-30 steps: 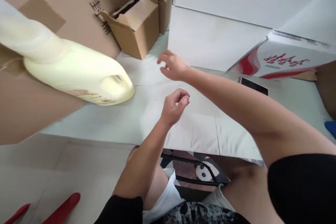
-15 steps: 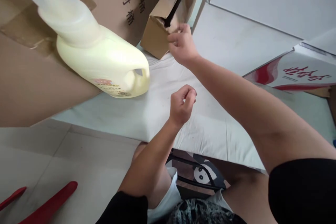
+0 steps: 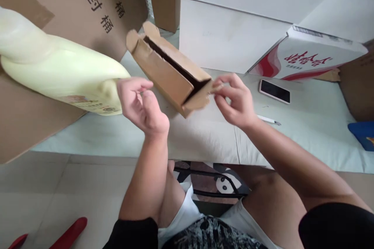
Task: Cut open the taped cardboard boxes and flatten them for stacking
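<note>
A small open-topped brown cardboard box (image 3: 163,72) is held tilted over the cloth-covered surface (image 3: 198,140). My right hand (image 3: 235,99) pinches the flap at its right end between thumb and fingers. Through the long open top its inside looks dark. My left hand (image 3: 143,105) is curled closed, thumb near the index finger, with nothing visible in it. It is at the left of the box, in front of the handle end of a large pale yellow bottle (image 3: 64,66).
Another brown box (image 3: 165,7) stands behind, beside a big carton (image 3: 96,35). White boxes (image 3: 216,35) line the back, with a red-and-white package (image 3: 304,56) at right. A phone (image 3: 274,91), a white pen (image 3: 269,120) and a blue item (image 3: 362,134) lie on the right.
My right hand has taken hold of the small box and brought it nearer, away from the other box behind. My left hand has moved up and left in view. The view has shifted right.
</note>
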The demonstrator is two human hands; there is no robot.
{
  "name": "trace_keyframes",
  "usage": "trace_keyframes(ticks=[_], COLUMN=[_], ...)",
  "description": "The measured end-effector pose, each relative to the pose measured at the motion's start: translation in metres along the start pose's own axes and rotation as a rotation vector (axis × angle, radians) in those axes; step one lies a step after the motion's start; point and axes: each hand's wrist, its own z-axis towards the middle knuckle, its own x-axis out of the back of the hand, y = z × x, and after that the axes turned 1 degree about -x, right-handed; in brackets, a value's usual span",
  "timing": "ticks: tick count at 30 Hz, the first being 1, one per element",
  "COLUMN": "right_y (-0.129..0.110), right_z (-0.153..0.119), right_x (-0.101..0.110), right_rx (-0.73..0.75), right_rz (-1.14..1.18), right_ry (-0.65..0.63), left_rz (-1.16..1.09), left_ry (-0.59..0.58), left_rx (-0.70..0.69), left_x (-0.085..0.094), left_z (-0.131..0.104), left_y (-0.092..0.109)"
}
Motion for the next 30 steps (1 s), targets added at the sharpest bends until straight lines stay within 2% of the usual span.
trace_keyframes(ticks=[3,4,7,9,12,14,16,17,18,21,28,30], right_y=[-0.012,-0.015,-0.022,-0.020,-0.008,0.002,0.011,0.014,0.016,0.014,-0.011,-0.018], right_z=[-0.061,-0.078,-0.124,-0.153,-0.202,-0.238,-0.273,-0.287,-0.299,-0.317,-0.318,-0.319], right_x=[0.032,0.040,0.057,0.066,0.081,0.089,0.092,0.092,0.090,0.080,0.028,0.019], right_rx=[0.091,0.094,0.043,-0.024,-0.152,-0.280,-0.393,-0.424,-0.434,-0.413,-0.284,-0.285], right_rz=[-0.021,-0.019,-0.033,-0.073,-0.123,-0.150,-0.287,-0.359,-0.399,-0.374,-0.050,0.042], right_ry=[0.053,0.057,0.009,-0.020,-0.127,-0.380,-0.768,-0.935,-1.046,-1.225,-1.603,-1.659], left_rz=[0.208,0.226,0.170,0.115,0.101,0.116,0.129,0.135,0.140,0.146,0.099,0.053], left_ry=[-0.275,-0.358,-0.558,-0.639,-0.663,-0.665,-0.668,-0.670,-0.669,-0.666,-0.691,-0.697], left_rx=[0.003,-0.027,0.080,0.152,0.170,0.205,0.246,0.265,0.280,0.295,0.264,0.230], left_x=[0.000,-0.002,-0.010,-0.015,-0.020,-0.022,-0.022,-0.022,-0.022,-0.023,-0.020,-0.020], left_z=[0.003,0.001,-0.012,-0.018,-0.021,-0.021,-0.021,-0.022,-0.023,-0.025,-0.027,-0.029], left_y=[-0.008,-0.010,-0.014,-0.014,-0.014,-0.016,-0.019,-0.021,-0.022,-0.024,-0.028,-0.034])
